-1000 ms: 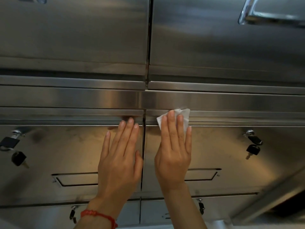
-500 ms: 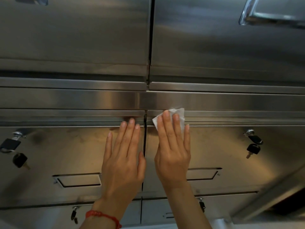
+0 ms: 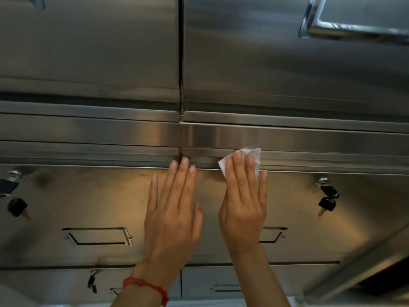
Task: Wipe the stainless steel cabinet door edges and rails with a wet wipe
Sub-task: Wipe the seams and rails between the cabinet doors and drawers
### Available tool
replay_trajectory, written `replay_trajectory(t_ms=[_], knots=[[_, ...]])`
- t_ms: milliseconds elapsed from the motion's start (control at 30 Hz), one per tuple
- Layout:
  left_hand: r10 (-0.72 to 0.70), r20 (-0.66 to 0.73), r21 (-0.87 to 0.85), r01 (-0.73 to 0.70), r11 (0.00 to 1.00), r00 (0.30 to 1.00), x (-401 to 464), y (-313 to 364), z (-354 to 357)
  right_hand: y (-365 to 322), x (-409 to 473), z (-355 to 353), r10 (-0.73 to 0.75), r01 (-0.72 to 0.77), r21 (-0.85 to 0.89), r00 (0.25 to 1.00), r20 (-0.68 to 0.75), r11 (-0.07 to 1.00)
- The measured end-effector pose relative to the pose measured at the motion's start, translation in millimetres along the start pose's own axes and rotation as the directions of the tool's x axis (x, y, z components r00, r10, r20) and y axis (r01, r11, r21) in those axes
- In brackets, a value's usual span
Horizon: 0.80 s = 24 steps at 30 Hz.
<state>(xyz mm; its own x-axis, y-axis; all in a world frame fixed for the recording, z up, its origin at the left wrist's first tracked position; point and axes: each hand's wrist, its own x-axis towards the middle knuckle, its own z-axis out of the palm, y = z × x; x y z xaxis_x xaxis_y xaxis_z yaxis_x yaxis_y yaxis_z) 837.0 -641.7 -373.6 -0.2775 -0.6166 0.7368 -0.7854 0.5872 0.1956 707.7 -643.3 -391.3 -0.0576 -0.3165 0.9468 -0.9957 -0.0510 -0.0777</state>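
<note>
Against the stainless steel cabinet front, both hands lie flat with straight fingers. Right hand (image 3: 242, 209): fingers extended and close together, pressing a white wet wipe (image 3: 249, 157) onto the upper edge of the right lower door (image 3: 309, 218), where that edge meets the horizontal rail (image 3: 309, 157). The wipe shows above and to both sides of the fingertips, its top corner reaching onto the rail; the part beneath the palm is hidden. Left hand (image 3: 173, 218): fingers extended and slightly spread, holding nothing, resting on the left lower door (image 3: 88, 196) just beside the vertical seam (image 3: 181, 155) between the two doors; its fingertips reach the door's top edge at the seam. A red bracelet (image 3: 147, 286) circles the left wrist. Each lower door carries a recessed label holder (image 3: 98, 237) and a lock with black keys hanging from it, one set at far left (image 3: 16, 207), one at right (image 3: 327, 202). Above the rail stand two larger upper doors (image 3: 88, 52); the right one bears a polished handle (image 3: 354, 25). Below, a further row of doors shows a small hanging key (image 3: 91, 282).
</note>
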Motion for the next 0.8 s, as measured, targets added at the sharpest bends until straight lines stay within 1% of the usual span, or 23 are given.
replay_trajectory(t_ms=[100, 167, 267, 433, 533, 600, 700, 800], knots=[[0.021, 0.016, 0.010, -0.021, 1.000, 1.000, 1.1, 2.9, 1.2, -3.4, 0.7, 0.1, 0.046, -0.046, 0.056, 0.999, -0.002, 0.997], [0.029, 0.025, 0.022, -0.030, 0.999, 0.999, 2.0, 5.9, 3.2, -4.8, 1.9, 0.5, 0.021, -0.021, 0.075, 1.000, 0.004, 0.997], [0.007, 0.041, 0.043, -0.009, 0.999, 0.999, 4.1, 9.5, 4.9, 4.0, 1.5, -1.5, -0.024, 0.023, 0.043, 1.000, 0.003, 0.999], [0.009, 0.034, 0.061, -0.011, 0.998, 0.999, 5.5, 8.9, 5.2, 6.3, 1.8, -3.8, 0.039, -0.038, 0.042, 0.999, -0.017, 0.998], [0.010, 0.024, 0.070, -0.012, 0.998, 1.000, 4.8, 8.3, 5.6, 3.1, 2.4, -2.9, -0.012, 0.013, 0.068, 1.000, -0.008, 0.998], [0.018, 0.021, 0.084, -0.020, 0.996, 1.000, 4.4, 7.6, 5.5, 12.7, 1.7, -5.0, -0.057, 0.057, 0.047, 0.998, 0.002, 0.997], [0.024, 0.015, 0.096, -0.025, 0.995, 1.000, 4.3, 6.7, 6.0, 29.6, 0.0, -10.6, -0.010, 0.010, -0.010, 1.000, -0.012, 1.000], [0.021, -0.004, 0.095, -0.021, 0.995, 1.000, 4.6, 7.8, 7.0, 26.6, 0.0, -9.9, 0.018, -0.018, 0.015, 1.000, -0.020, 1.000]])
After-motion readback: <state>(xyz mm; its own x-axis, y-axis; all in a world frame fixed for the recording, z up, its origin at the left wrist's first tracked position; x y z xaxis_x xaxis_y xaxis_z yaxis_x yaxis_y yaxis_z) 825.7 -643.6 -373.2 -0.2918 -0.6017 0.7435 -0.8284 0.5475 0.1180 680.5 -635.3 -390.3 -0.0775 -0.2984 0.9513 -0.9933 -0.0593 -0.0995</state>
